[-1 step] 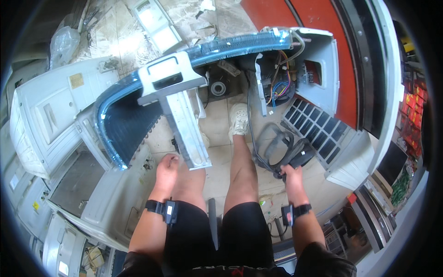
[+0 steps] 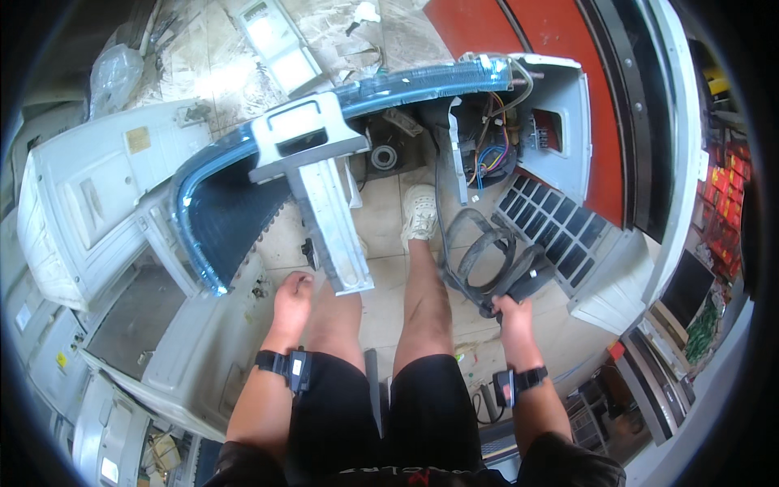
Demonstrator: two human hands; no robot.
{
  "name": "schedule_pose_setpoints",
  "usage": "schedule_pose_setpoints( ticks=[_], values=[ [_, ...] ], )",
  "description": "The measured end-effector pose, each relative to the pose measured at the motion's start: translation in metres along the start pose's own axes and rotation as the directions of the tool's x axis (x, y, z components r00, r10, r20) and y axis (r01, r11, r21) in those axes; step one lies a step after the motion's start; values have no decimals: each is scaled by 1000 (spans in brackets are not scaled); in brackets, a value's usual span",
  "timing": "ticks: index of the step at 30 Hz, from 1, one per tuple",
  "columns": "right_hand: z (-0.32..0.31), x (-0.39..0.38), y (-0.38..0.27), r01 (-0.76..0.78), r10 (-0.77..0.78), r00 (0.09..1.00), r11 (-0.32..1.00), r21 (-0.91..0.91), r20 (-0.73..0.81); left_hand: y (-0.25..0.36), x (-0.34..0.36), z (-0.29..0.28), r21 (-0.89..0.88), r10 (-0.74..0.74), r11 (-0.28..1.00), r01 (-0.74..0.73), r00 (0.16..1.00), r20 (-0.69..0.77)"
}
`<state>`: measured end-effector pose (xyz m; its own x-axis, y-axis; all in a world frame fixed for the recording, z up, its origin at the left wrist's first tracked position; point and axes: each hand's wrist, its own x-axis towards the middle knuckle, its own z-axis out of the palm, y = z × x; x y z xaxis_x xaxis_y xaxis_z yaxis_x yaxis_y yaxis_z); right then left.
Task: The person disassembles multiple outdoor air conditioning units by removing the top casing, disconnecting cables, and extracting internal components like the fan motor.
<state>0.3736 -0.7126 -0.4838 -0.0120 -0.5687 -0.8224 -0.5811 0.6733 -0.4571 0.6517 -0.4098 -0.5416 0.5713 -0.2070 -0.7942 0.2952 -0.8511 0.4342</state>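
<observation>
My right hand (image 2: 514, 312) is closed around a coiled black cable (image 2: 485, 252). Its loops hang over the floor, and one length runs up toward the opened air conditioner outdoor unit. My left hand (image 2: 294, 294) is curled beside a long pale metal bracket (image 2: 334, 231); anything in its fingers is too small to make out. Ahead stands the unit's curved blue finned coil (image 2: 422, 84), with the bracket's wide top across it. A round motor (image 2: 383, 157) sits low behind the bracket. Coloured wires (image 2: 492, 156) show in the bay at the right.
White casing panels (image 2: 89, 211) crowd the left side. A gridded grille panel (image 2: 556, 223) leans at the right, before a red panel (image 2: 560, 32). A white shoe (image 2: 419, 213) is on the tiled floor between the parts. Shelved red packages (image 2: 726, 195) line the far right.
The cable loops beyond my right hand have shifted and spread, and now look less blurred. My left hand stays in nearly the same place beside the bracket.
</observation>
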Motion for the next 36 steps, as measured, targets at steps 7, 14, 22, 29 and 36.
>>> schedule_pose_setpoints(
  ticks=[7,14,22,29,36],
  values=[
    [90,-88,-102,470,-411,874,852,-232,261,-120,-4,-7,-26,-142,990,141,988,-67],
    [219,41,-89,557,-289,796,5,-831,532,-172,-2,30,-183,-268,953,240,952,-148],
    [321,103,-32,536,33,824,-372,-758,566,-202,71,78,-142,-236,965,220,966,-105],
    [337,165,23,475,256,849,-751,-459,462,-259,137,108,83,-267,959,270,963,-46],
    [370,210,2,381,79,893,-658,-649,443,-256,175,128,200,-90,968,155,949,-301]
  ],
)
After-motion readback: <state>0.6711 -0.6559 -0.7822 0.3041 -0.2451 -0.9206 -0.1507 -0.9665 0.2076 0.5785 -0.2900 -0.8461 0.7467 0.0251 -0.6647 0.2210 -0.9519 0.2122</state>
